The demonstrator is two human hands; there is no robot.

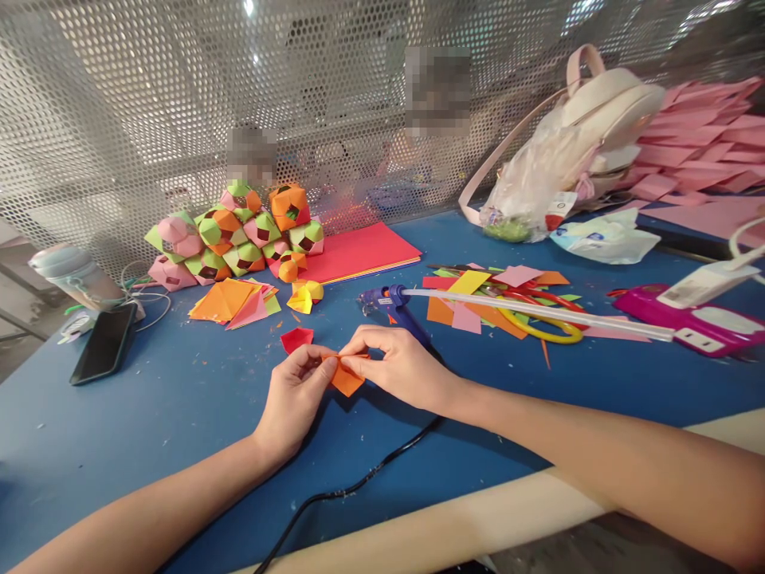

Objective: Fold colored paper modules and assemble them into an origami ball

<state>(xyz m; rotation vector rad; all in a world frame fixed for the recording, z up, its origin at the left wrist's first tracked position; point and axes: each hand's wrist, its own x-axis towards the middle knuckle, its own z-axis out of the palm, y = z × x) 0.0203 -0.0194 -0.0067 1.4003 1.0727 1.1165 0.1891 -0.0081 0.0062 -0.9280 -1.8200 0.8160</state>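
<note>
Orange folded paper [348,381] sits over the blue surface [149,414], its upper edge pinched by my left hand [297,392] and right hand [406,367], both grips closed on it. I judge this piece partly shaped; paper balls [218,221] stand assembled behind, paper squares [224,301] lie unassembled.

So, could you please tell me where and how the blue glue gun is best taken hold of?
I'd take the blue glue gun by its handle, probably coming from the near right side with the right hand. The handle slants toward the person and rightward, while the nozzle points left and the long pale stick extends out to the right.
</note>
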